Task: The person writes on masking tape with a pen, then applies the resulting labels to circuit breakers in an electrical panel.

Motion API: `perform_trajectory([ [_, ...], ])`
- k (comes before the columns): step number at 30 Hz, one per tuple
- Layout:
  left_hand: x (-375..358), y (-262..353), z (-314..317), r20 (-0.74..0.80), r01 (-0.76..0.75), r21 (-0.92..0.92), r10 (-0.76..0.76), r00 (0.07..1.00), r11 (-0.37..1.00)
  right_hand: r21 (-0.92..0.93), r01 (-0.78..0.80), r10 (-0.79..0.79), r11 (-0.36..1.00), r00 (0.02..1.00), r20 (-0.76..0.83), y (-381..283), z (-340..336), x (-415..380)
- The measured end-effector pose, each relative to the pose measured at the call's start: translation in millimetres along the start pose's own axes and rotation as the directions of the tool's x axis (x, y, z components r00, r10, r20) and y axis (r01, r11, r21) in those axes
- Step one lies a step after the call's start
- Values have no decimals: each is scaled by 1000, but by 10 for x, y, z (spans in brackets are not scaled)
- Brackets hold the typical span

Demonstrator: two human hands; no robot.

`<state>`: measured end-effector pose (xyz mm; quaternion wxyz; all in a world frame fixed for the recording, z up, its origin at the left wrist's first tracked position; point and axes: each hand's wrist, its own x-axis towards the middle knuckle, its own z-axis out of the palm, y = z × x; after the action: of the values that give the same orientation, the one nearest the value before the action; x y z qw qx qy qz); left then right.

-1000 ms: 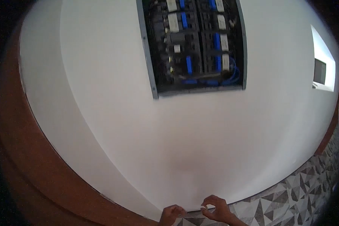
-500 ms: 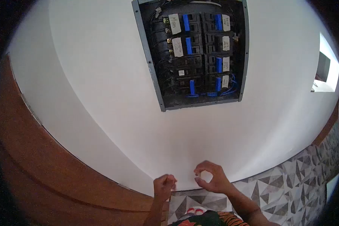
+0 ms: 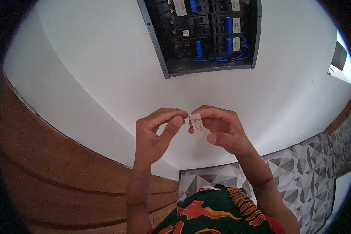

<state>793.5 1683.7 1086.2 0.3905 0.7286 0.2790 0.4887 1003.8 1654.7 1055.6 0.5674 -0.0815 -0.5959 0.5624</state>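
A small handwritten tape label [image 3: 197, 123] hangs at the fingertips of my right hand [image 3: 227, 128], its writing facing me. The right index fingertip is at the label's top edge, while the thumb stands a little apart from it. My left hand [image 3: 155, 130] is just left of the label, with thumb and fingertips drawn together in a pinch. Whatever lies between those left fingertips is too small to make out. Both hands are in front of the white wall, below the breaker panel [image 3: 211, 72].
Inside the panel are black breakers, blue strips [image 3: 199, 48], blue wires [image 3: 221, 59] and other handwritten labels [image 3: 236, 25]. Brown wooden boards [image 3: 66, 179] run along the left. The patterned floor [image 3: 292, 167] lies at the right, and a wall opening [image 3: 341, 58] shows at far right.
Both hands have risen toward the panel and come close together. The label now shows at the right fingertips. The view has tilted down, so the panel sits higher and is partly cut off.
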Motion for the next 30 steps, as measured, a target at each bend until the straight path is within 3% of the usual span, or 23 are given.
perform_trajectory([
  [4, -38, 53, 19, 28, -36, 149, 32, 999, 988, -126, 25, -22, 992, 999, 23, 26, -34, -20],
  [7, -50, 37, 39, -2, -112, 223, 115, 993, 968, -475, 77, -87, 876, 996, 1, 73, -19, -29],
  [10, -38, 33, 60, -28, -123, 278, 136, 990, 953, -637, 89, -113, 766, 994, 3, 38, 28, -12],
  [13, -15, 10, 56, -31, -86, 310, 100, 995, 947, -706, 103, -142, 701, 990, 4, 46, 62, 14],
  [16, 49, -13, 29, -82, -5, 227, 25, 996, 974, -785, 102, -147, 611, 989, 14, 43, 55, 31],
  [18, 83, -55, -56, 38, -62, 229, 54, 998, 971, -797, 102, -150, 596, 989, 15, 54, 48, 40],
  [22, 145, -30, -99, 60, -54, 253, 40, 997, 966, -829, 84, -154, 553, 988, -3, 42, 57, 80],
  [25, 178, -29, -102, 84, -161, 323, 141, 986, 933, -832, 78, -170, 549, 985, -19, 27, 81, 100],
  [27, 195, -79, -86, 68, -315, 388, 314, 947, 866, -831, 82, -180, 550, 983, -22, 29, 74, 116],
  [28, 203, -90, -78, 71, -316, 387, 314, 947, 866, -828, 86, -186, 554, 982, -23, 33, 70, 121],
  [30, 223, -102, -67, 115, -422, 519, 428, 896, 744, -826, 75, -189, 559, 981, -38, 56, 43, 120],
])
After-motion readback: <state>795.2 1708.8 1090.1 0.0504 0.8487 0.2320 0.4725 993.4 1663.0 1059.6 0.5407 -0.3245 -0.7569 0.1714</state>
